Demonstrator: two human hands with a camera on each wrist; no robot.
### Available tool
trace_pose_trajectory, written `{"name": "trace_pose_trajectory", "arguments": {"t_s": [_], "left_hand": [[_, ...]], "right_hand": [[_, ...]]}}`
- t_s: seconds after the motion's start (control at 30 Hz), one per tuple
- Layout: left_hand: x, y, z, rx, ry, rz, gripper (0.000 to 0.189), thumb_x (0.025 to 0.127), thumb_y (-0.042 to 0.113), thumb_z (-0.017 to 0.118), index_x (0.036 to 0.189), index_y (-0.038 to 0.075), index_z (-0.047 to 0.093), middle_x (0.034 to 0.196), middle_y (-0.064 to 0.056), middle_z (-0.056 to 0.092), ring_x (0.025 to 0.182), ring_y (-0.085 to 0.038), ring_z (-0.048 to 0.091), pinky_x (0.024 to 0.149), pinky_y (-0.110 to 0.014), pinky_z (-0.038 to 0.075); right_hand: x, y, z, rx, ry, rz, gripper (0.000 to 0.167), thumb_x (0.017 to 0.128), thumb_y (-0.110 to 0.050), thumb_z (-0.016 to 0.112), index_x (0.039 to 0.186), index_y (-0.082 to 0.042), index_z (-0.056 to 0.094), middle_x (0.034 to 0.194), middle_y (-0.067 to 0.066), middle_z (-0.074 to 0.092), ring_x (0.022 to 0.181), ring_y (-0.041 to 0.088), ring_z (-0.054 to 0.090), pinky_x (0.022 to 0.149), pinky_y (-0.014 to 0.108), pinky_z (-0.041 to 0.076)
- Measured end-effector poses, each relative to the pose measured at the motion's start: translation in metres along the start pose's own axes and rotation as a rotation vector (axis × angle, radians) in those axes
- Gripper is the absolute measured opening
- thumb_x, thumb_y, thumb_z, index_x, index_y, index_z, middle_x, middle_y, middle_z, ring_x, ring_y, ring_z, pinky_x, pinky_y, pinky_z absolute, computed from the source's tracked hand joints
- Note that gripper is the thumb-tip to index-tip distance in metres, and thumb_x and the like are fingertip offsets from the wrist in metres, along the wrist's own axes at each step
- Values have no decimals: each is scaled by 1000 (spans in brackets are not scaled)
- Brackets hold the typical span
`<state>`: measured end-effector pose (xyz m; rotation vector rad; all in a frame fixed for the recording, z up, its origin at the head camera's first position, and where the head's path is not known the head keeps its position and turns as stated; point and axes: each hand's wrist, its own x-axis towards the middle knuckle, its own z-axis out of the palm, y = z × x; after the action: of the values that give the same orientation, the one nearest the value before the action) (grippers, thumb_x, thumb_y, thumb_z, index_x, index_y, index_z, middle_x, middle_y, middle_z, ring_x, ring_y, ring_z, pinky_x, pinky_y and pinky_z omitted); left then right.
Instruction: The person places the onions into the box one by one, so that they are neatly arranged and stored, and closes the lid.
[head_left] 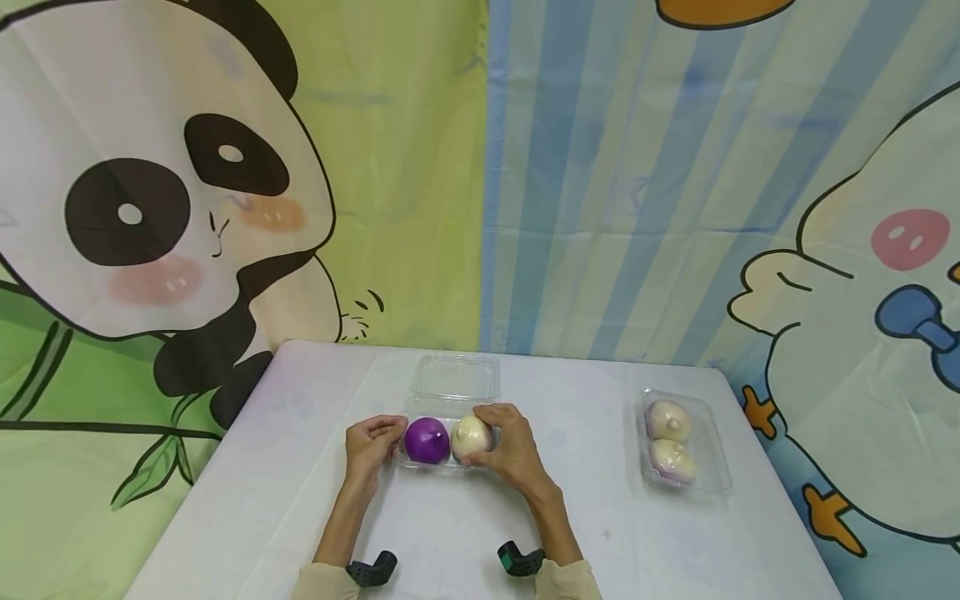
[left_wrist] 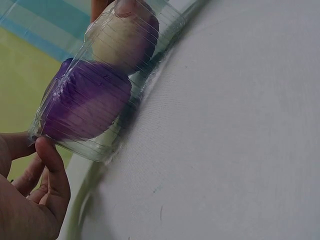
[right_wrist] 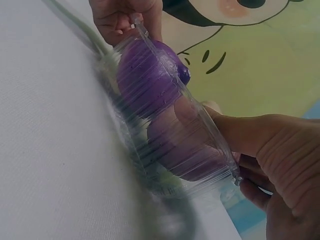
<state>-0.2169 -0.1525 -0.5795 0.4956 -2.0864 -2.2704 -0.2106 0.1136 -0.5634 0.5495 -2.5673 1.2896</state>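
A clear plastic clamshell box lies on the table with its lid folded back away from me. Inside its base sit a purple onion on the left and a pale onion on the right. My left hand pinches the box's left edge between thumb and fingers, beside the purple onion. With thumb and fingers, my right hand grips the pale onion at the box's right end. In the right wrist view, the right thumb reaches over the rim onto the onion, which shows purple lower down through the ribbed wall.
Another clear plastic box stands at the table's right side with two pale onions in it. A white cloth covers the table. Behind it hang printed curtains with a panda and stripes.
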Motion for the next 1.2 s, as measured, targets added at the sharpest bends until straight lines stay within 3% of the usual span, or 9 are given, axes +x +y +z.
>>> {"name": "trace_pose_trajectory", "arguments": {"t_s": [0.33, 0.53, 0.63, 0.87, 1.07, 1.2], "left_hand": [[-1, -1, 0, 17, 4, 10, 28, 97, 3, 81, 118, -14, 74, 76, 4, 78, 58, -3, 58, 52, -15, 45], [-3, -1, 2, 20, 15, 27, 23, 97, 3, 80, 114, -13, 76, 74, 6, 77, 57, -4, 58, 51, -15, 45], [-3, -2, 2, 25, 13, 27, 23, 98, 3, 80, 114, -12, 76, 74, 7, 77, 58, -3, 58, 52, -15, 46], [-3, -1, 2, 28, 19, 20, 23, 98, 4, 80, 114, -12, 76, 74, 7, 77, 58, -3, 59, 51, -14, 46], [-3, 0, 1, 14, 9, 10, 26, 98, 4, 80, 117, -12, 76, 77, 5, 79, 59, -3, 60, 52, -14, 46], [-1, -1, 0, 6, -4, -2, 28, 98, 5, 80, 120, -12, 75, 80, 4, 80, 60, -3, 60, 53, -14, 47]], "right_hand": [[-1, 2, -1, 33, 6, 7, 83, 59, -21, 109, 132, 1, 76, 131, 15, 79, 130, 36, 68, 114, 60, 56], [-2, 3, 0, 100, 14, 66, 83, 63, -23, 108, 135, -1, 75, 137, 13, 77, 136, 35, 66, 120, 60, 52], [-2, 4, -1, 134, 46, 77, 79, 64, -21, 108, 135, -3, 76, 137, 13, 77, 137, 35, 67, 122, 59, 51], [-2, 7, -3, 162, 186, 18, 69, 71, -18, 104, 132, -2, 77, 133, 12, 79, 131, 35, 71, 116, 59, 55], [0, 12, -5, 249, 251, 150, 73, 83, -24, 98, 147, -6, 68, 146, 11, 73, 145, 35, 62, 127, 59, 46], [3, 15, -8, 337, 256, 215, 75, 91, -26, 91, 154, 0, 59, 151, 15, 69, 151, 35, 57, 131, 55, 42]]}}
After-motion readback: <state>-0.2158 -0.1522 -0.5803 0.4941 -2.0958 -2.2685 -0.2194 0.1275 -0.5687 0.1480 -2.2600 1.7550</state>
